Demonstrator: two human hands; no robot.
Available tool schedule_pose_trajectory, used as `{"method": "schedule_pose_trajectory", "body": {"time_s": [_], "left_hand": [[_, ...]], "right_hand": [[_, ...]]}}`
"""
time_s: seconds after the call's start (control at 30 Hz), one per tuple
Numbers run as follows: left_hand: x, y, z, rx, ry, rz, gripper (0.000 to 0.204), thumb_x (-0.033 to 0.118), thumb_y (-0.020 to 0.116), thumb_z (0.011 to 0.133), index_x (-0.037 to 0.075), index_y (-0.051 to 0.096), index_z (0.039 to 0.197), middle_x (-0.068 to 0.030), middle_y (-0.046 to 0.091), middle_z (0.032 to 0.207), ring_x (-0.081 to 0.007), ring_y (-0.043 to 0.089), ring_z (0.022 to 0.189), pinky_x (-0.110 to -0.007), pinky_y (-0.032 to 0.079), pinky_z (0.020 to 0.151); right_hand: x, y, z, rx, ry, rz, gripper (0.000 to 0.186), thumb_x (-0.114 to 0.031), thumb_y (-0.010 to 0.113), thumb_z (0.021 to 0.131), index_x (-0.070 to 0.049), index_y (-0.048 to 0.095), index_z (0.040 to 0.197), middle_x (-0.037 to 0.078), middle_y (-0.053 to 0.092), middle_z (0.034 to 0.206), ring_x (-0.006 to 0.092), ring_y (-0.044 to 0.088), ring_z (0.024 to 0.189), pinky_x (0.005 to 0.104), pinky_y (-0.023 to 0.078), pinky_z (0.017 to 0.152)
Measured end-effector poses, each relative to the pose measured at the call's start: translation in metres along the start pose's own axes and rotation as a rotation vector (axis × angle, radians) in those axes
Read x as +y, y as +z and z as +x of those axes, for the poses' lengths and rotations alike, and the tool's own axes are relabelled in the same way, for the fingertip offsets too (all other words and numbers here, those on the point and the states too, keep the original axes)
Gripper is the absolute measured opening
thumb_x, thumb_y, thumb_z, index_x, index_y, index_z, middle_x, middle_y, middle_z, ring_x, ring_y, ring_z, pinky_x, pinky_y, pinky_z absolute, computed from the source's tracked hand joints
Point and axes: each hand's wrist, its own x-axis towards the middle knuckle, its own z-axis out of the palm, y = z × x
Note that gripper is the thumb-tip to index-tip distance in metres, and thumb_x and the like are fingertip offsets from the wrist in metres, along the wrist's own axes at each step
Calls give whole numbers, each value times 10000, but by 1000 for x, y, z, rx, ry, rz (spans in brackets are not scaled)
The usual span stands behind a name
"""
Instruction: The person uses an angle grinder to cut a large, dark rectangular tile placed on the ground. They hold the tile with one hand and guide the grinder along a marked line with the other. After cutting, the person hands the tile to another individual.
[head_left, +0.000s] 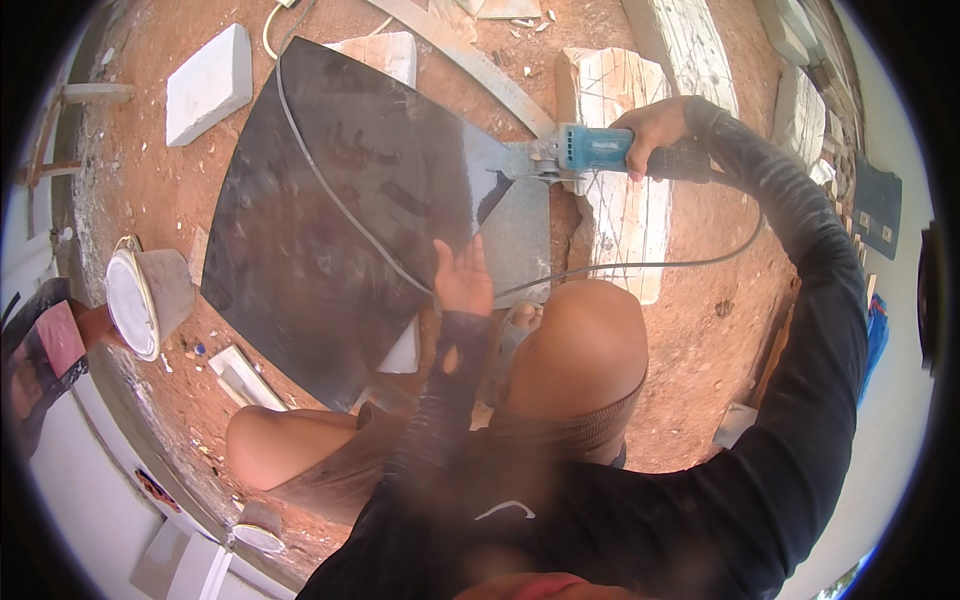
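Note:
A large, dusty dark tile [340, 200] lies in front of me, raised off the ground on pale blocks. My right hand [657, 136] is wrapped round the body of a teal angle grinder [598, 148], its head and disc end at the tile's right corner. Whether the disc touches the tile or turns, I cannot tell. At the tile's near right edge rests my left hand [464, 280], fingers stretched out and palm showing, gripping nothing. The grinder's grey cord [660, 264] loops past this hand and across the tile. A grey flat piece [522, 240] sits under the corner.
Long white-coated blocks [625, 215] lie to the right on reddish dirt. A white block [209, 85] stands at the far left, and a metal bar [465, 62] runs beyond the tile. Another person's arm [97, 326] reaches to a whitish bucket [165, 295] on the left.

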Motion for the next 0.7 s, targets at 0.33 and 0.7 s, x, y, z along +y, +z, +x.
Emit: {"method": "schedule_pose_trajectory", "body": {"time_s": [0.33,0.7], "left_hand": [[-4,4,-2,7,-82,-4,619,366,667,974,-111,475,1318,-247,561,1327,-295,542,1301,-405,443,1168],[-61,10,-47,-912,-745,1005,808,494,643,972,-43,357,1502,-211,571,1374,-283,559,1296,-387,487,1050]], "right_hand": [[57,94,-79,567,-219,143,833,-214,771,618,2,526,1384,91,629,1045,208,597,987,342,487,881],[5,230,-37,1086,-487,1098,406,-117,763,778,13,562,1107,91,618,872,171,658,673,308,547,596]]}}
